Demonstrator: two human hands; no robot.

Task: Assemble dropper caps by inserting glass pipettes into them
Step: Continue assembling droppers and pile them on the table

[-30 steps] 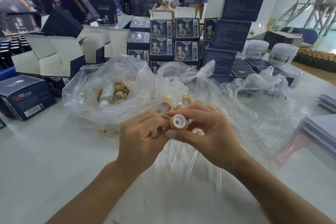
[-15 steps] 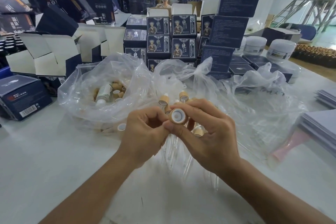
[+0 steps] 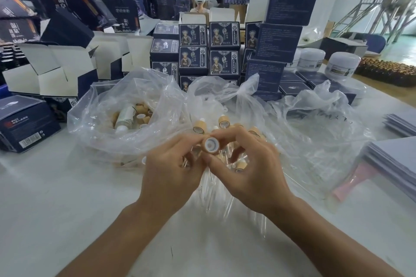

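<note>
My right hand (image 3: 249,171) pinches a wooden dropper cap (image 3: 211,145) between thumb and fingertips, with its white open end facing me. My left hand (image 3: 171,173) meets it from the left, fingers curled round a glass pipette (image 3: 185,162) that is mostly hidden in the hand. Its fingertips touch the cap's left side. Loose glass pipettes (image 3: 216,198) lie on the table under both hands. Assembled droppers (image 3: 199,127) lie just beyond my fingers on clear plastic.
A clear bag (image 3: 108,132) at the left holds several wooden caps and a white bottle (image 3: 125,117). Crumpled plastic (image 3: 315,123) spreads to the right. Dark blue boxes (image 3: 225,51) stack up behind, white jars (image 3: 342,65) sit at the back right, and paper stacks (image 3: 396,159) lie on the right.
Both hands stay joined at the centre. The cap has shifted slightly up and left, and its open end now faces me more squarely.
</note>
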